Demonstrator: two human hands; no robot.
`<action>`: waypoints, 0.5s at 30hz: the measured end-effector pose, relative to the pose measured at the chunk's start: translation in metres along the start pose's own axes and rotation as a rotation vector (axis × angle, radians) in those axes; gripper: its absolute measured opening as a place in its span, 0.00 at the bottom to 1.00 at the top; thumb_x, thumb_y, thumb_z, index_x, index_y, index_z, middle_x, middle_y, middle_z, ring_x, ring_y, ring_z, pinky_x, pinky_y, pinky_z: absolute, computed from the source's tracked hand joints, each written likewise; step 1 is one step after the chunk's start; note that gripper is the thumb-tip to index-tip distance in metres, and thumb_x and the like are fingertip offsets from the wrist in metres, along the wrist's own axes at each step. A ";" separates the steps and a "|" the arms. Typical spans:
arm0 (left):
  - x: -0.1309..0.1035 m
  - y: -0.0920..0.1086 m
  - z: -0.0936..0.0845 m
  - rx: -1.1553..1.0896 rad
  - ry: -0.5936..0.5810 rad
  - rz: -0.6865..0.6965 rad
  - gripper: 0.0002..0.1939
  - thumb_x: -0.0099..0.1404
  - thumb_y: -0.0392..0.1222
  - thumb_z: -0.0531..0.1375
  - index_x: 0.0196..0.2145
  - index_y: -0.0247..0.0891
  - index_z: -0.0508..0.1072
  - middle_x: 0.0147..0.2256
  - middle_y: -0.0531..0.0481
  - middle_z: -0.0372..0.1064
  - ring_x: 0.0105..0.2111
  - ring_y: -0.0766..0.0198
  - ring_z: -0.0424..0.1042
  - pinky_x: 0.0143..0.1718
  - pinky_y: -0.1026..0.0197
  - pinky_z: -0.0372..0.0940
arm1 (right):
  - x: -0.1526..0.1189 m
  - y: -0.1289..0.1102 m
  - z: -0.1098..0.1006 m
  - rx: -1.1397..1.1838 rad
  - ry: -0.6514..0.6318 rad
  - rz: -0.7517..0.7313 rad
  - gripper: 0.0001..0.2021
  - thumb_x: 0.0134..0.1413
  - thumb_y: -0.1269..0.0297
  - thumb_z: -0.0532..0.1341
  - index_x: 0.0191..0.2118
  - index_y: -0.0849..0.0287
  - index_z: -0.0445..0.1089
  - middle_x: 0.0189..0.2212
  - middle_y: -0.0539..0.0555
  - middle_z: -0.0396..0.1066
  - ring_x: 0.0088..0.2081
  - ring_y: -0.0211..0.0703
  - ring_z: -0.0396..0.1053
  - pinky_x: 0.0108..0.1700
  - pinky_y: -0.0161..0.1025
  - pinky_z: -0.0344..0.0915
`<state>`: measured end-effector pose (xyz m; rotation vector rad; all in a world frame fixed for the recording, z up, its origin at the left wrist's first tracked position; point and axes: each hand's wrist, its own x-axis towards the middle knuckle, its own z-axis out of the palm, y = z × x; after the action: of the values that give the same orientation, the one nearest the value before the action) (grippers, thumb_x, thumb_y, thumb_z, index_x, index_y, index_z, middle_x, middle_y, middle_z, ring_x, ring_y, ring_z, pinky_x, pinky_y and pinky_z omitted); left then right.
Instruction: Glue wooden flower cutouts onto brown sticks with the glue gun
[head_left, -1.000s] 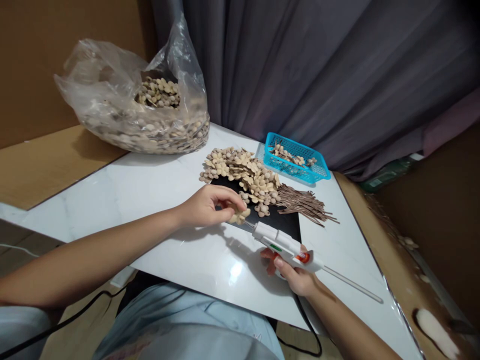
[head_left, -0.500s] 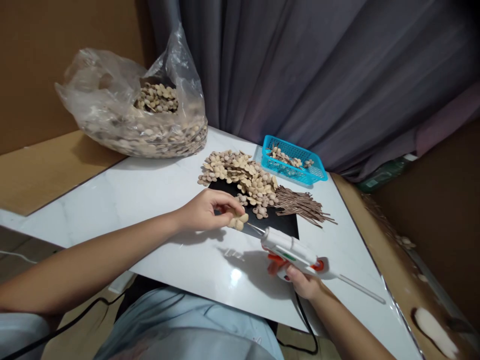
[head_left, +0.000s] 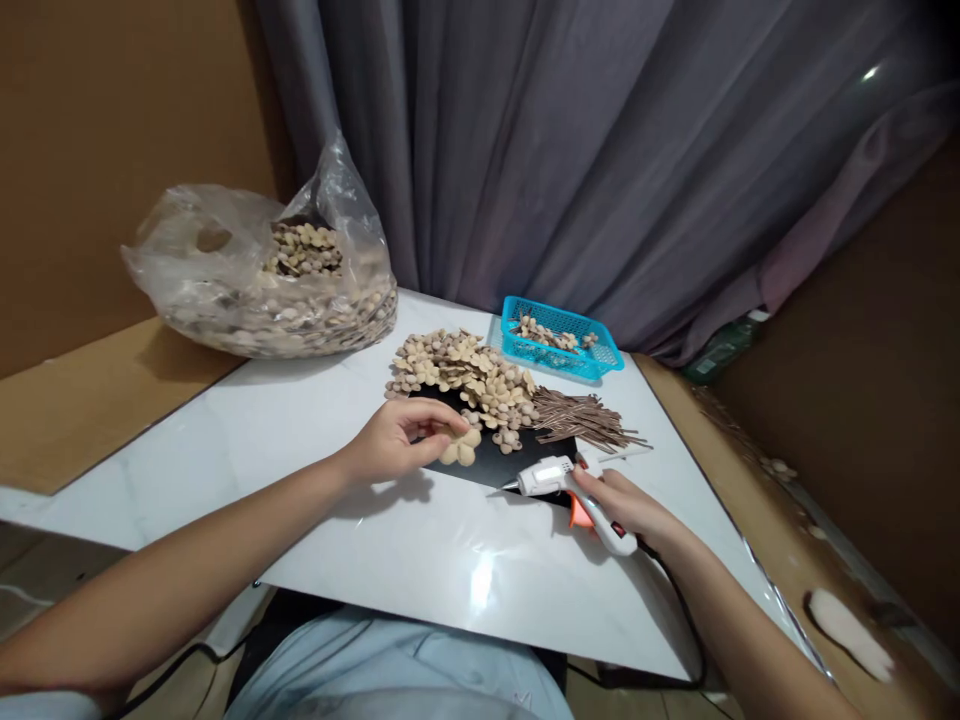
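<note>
Pinched between the fingers of my left hand (head_left: 409, 438) is a pale flower-shaped piece (head_left: 462, 448), held over the near edge of a black mat (head_left: 487, 470). My right hand (head_left: 626, 500) grips a white glue gun (head_left: 546, 476) with an orange trigger. Its metal nozzle points left, a short way to the right of and below the flower piece, not touching it. Beyond my hands lies a pile of similar pale flower pieces (head_left: 480, 375), and right of it a bundle of thin brown sticks (head_left: 589, 418).
A clear plastic bag (head_left: 277, 310) full of flower pieces stands at the back left. A blue basket (head_left: 611, 358) with flower pieces on sticks sits at the back. Grey curtains (head_left: 487, 150) hang behind the white table (head_left: 360, 560). A black cable trails from the glue gun.
My right hand has turned the glue gun, its handle now toward the lower right and its nozzle farther from the flower piece. My left hand still holds that piece. The camera view has shifted.
</note>
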<state>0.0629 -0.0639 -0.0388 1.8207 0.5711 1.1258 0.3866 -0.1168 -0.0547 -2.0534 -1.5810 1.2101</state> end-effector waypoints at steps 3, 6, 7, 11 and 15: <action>-0.001 0.001 0.000 -0.004 0.018 0.022 0.08 0.59 0.34 0.61 0.37 0.32 0.77 0.37 0.40 0.76 0.33 0.62 0.76 0.31 0.65 0.71 | -0.001 -0.004 0.007 -0.042 0.058 -0.029 0.29 0.47 0.34 0.54 0.18 0.59 0.60 0.12 0.48 0.59 0.16 0.35 0.56 0.19 0.33 0.49; 0.000 0.002 0.001 -0.054 0.057 0.020 0.08 0.58 0.35 0.63 0.36 0.33 0.78 0.38 0.40 0.76 0.35 0.61 0.76 0.32 0.65 0.72 | 0.001 -0.008 0.011 -0.198 0.122 -0.040 0.31 0.50 0.34 0.50 0.16 0.59 0.58 0.12 0.50 0.59 0.18 0.37 0.58 0.21 0.34 0.48; 0.000 0.002 0.001 -0.075 0.066 0.018 0.08 0.57 0.35 0.64 0.36 0.33 0.78 0.38 0.40 0.77 0.35 0.61 0.77 0.32 0.65 0.72 | 0.001 -0.010 0.011 -0.292 0.146 -0.040 0.31 0.52 0.34 0.48 0.15 0.58 0.58 0.13 0.52 0.60 0.19 0.39 0.60 0.21 0.35 0.48; -0.001 0.003 0.002 -0.123 0.072 -0.003 0.08 0.57 0.35 0.64 0.37 0.33 0.78 0.38 0.41 0.77 0.34 0.61 0.77 0.34 0.64 0.73 | -0.010 -0.025 0.012 -0.671 0.251 0.004 0.33 0.57 0.38 0.44 0.17 0.60 0.65 0.21 0.61 0.70 0.26 0.50 0.70 0.25 0.38 0.55; -0.001 0.003 0.004 -0.146 0.072 0.009 0.09 0.57 0.34 0.65 0.38 0.34 0.78 0.38 0.41 0.77 0.34 0.62 0.77 0.34 0.65 0.73 | -0.035 -0.050 0.024 -0.760 0.416 -0.073 0.30 0.60 0.43 0.46 0.21 0.61 0.70 0.23 0.64 0.72 0.30 0.54 0.73 0.31 0.41 0.61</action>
<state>0.0658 -0.0677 -0.0370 1.6647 0.5095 1.2118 0.3339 -0.1367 -0.0210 -2.4061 -2.0474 0.0956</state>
